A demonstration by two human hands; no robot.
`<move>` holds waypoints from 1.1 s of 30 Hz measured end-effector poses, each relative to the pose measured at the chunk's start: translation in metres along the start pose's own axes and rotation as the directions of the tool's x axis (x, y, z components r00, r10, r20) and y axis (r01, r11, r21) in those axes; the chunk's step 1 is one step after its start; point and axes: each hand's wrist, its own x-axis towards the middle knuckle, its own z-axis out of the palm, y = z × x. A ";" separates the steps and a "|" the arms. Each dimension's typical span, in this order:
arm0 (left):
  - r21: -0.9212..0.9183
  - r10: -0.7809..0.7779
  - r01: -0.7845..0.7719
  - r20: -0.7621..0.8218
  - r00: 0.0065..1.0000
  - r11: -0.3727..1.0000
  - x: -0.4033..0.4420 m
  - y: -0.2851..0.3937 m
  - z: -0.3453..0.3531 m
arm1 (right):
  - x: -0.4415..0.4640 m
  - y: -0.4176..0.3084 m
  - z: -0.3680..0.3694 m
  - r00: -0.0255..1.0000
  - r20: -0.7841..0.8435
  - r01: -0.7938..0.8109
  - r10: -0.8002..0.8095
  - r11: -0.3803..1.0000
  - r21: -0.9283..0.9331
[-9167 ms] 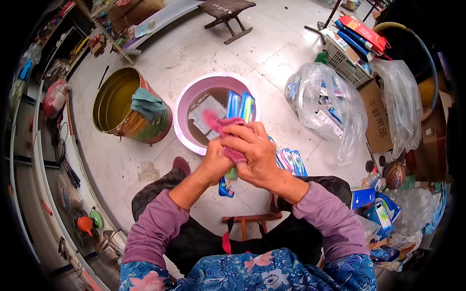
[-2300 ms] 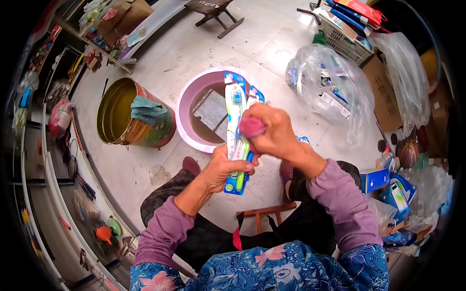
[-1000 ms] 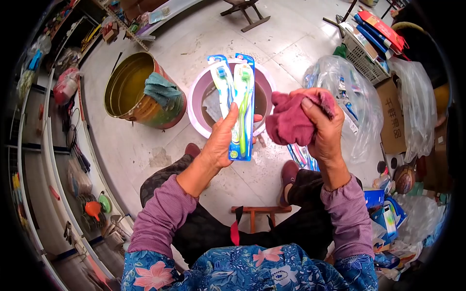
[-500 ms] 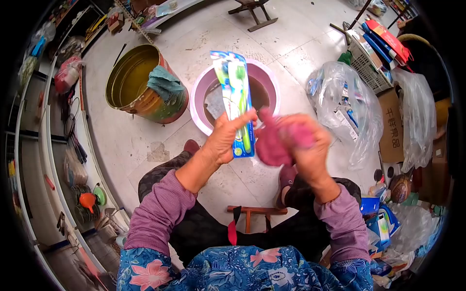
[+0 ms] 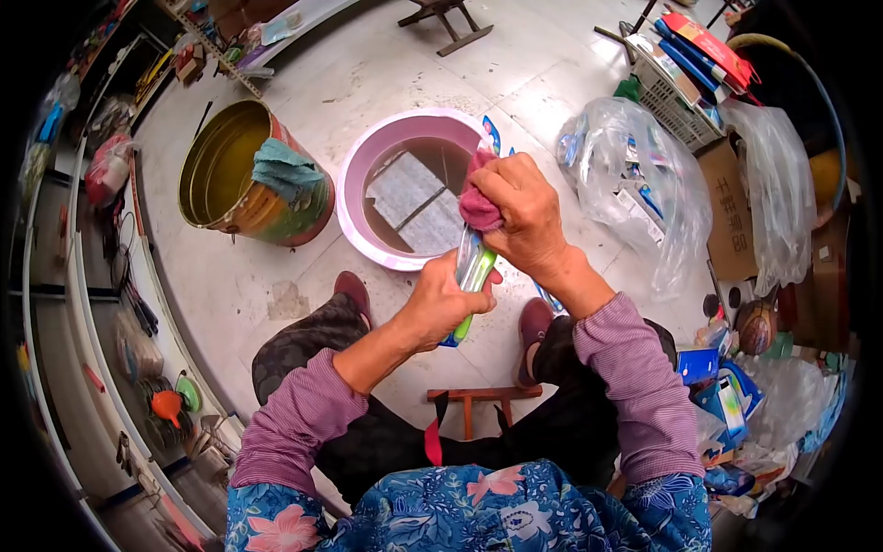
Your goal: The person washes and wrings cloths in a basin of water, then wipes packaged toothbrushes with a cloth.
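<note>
Closed around the lower part of the toothbrush packs (image 5: 474, 267) is my left hand (image 5: 440, 304), with a green handle showing past its thumb. My right hand (image 5: 526, 210) grips a bunched dark-pink cloth (image 5: 481, 195) and presses it on the packs above my left hand. The cloth and fingers hide most of the packs; a blue tip sticks out above them. Just beyond my hands, a pink basin (image 5: 350, 217) of murky water stands on the floor, with light grey flat pieces in it.
A metal bucket (image 5: 299, 213) with a teal cloth (image 5: 285, 168) over its rim stands left of the basin. Clear plastic bags (image 5: 635, 175), a crate (image 5: 667, 99) and a cardboard box (image 5: 727, 216) are at right. Shelves line the left side. A wooden stool (image 5: 485, 396) shows between my legs.
The cloth in my right hand has moved from beside the packs onto them. My left hand has tilted the packs to the right and lowered them, so more of the basin shows.
</note>
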 end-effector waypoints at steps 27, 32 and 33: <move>0.689 -0.043 -0.136 0.236 0.971 0.712 -0.001 -0.006 -0.011 | 0.008 0.010 -0.056 0.795 0.042 -0.517 0.605 0.641 0.567; 0.081 -0.154 0.147 0.099 0.983 0.986 -0.001 0.011 -0.007 | 0.015 0.023 -0.080 0.742 -0.274 -0.294 0.612 0.664 0.687; -0.034 -0.180 0.185 0.114 0.977 0.982 0.000 0.017 -0.010 | 0.016 0.034 -0.091 0.673 -0.333 -0.296 0.661 0.653 0.697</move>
